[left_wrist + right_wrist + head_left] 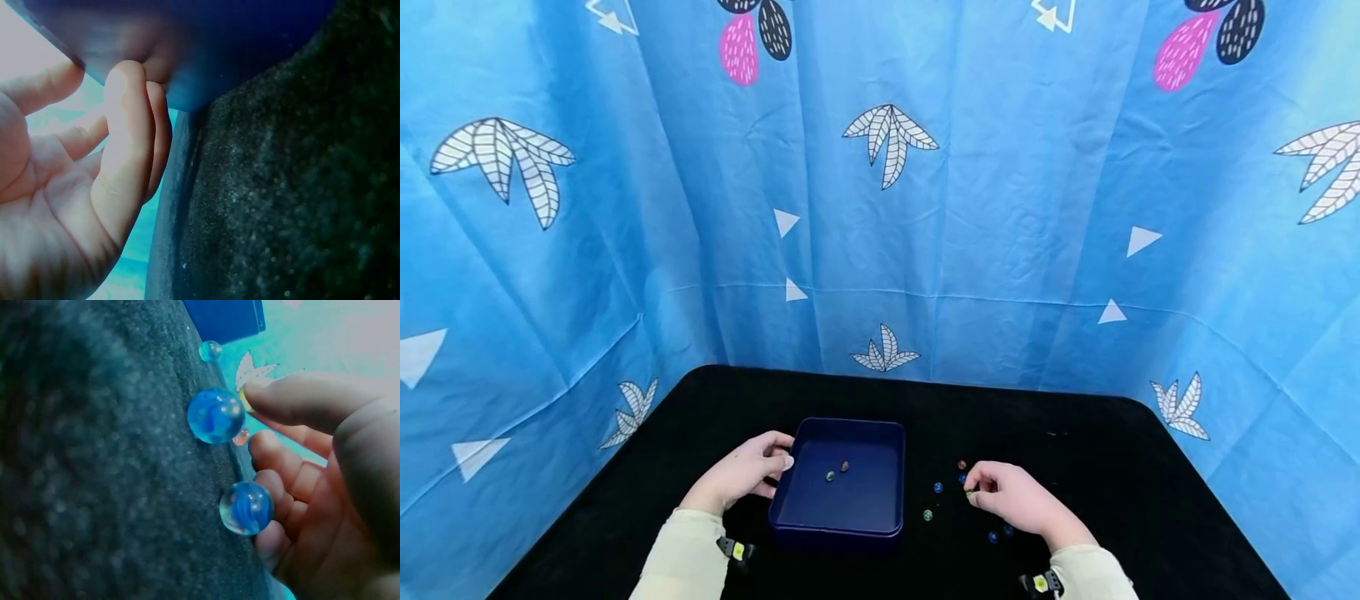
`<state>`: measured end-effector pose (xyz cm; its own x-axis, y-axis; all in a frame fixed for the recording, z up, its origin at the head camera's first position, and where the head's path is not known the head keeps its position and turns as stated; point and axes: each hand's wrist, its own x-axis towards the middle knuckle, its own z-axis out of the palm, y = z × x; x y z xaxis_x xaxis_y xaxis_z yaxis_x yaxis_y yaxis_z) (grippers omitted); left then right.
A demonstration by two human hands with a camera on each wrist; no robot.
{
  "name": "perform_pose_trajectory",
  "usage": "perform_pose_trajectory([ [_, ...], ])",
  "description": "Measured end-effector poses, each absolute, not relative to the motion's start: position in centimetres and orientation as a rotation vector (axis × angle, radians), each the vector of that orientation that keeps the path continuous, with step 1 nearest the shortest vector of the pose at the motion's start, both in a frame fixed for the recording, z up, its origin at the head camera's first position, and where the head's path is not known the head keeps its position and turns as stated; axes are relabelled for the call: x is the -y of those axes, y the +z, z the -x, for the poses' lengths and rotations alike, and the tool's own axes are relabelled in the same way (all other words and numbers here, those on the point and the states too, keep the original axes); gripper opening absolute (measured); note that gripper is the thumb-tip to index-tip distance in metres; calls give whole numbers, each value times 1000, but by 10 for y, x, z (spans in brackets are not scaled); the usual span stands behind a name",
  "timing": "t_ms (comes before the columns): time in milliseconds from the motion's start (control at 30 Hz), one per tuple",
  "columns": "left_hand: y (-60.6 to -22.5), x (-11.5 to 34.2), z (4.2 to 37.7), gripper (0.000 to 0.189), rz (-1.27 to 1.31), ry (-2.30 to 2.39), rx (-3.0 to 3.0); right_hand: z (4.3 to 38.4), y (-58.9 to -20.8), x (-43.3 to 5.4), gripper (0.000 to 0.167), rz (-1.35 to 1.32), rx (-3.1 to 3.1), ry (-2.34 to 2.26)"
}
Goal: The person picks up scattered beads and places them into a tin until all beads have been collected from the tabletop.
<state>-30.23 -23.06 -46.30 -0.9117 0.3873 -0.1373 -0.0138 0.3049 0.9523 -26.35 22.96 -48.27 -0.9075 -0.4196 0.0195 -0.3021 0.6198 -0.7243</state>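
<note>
My left hand (741, 473) grips the left wall of a dark blue tray (865, 500), with the thumb over the rim and fingers outside. In the left wrist view its fingertips touch the tray's side (206, 50). Inside the tray lie a green marble (830, 476) and a reddish marble (845, 466). To the tray's right, my right hand (1018, 504) pinches a yellow-green marble (969, 494) between thumb and fingertips, mostly hidden by them. Around that hand lie a red marble (962, 464), a green marble (928, 515) and several blue marbles (993, 537).
A black cloth-like tabletop (1120, 467) carries everything. Blue patterned curtains (992, 208) enclose its back and sides. In the right wrist view two blue marbles (215, 415) stand close to the right hand's fingers.
</note>
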Motion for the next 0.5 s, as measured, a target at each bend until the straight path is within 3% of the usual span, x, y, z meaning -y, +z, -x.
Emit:
perform_pose_trajectory([
  [500,-464,232,303,47,-326,1644,-2227,259,-459,-201,10,597,-2834,-1171],
])
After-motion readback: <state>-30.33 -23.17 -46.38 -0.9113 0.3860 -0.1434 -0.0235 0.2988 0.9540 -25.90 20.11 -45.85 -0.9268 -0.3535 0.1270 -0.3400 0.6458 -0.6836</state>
